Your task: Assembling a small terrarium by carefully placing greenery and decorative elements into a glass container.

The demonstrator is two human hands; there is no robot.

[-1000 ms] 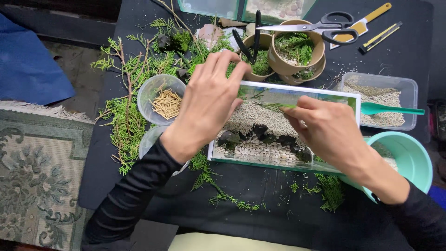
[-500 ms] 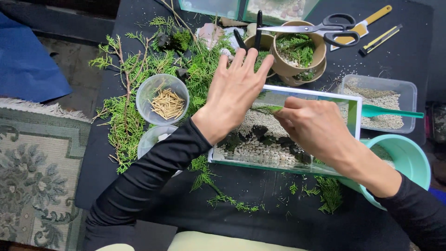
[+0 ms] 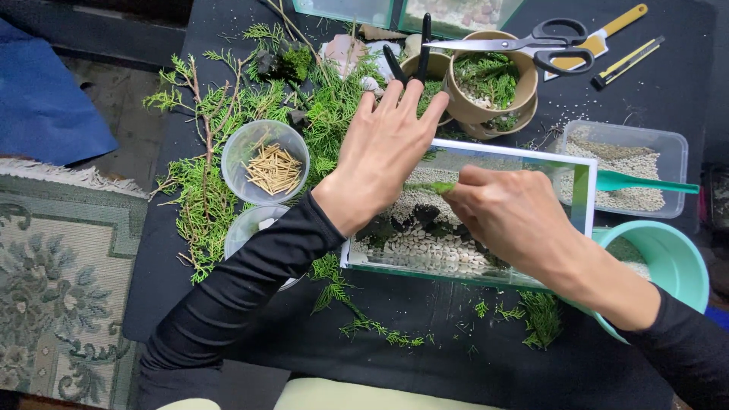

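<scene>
While pinching a green sprig (image 3: 431, 187) in right hand (image 3: 505, 220), stem lying sideways toward the flat-open left hand (image 3: 383, 148), both over glass tank (image 3: 585, 199).

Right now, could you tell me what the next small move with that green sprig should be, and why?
Probably lower the green sprig into the gravel of the glass tank. The right hand pinches it just above the pebbles, while the left hand hovers open over the tank's back edge, touching nothing.
</scene>
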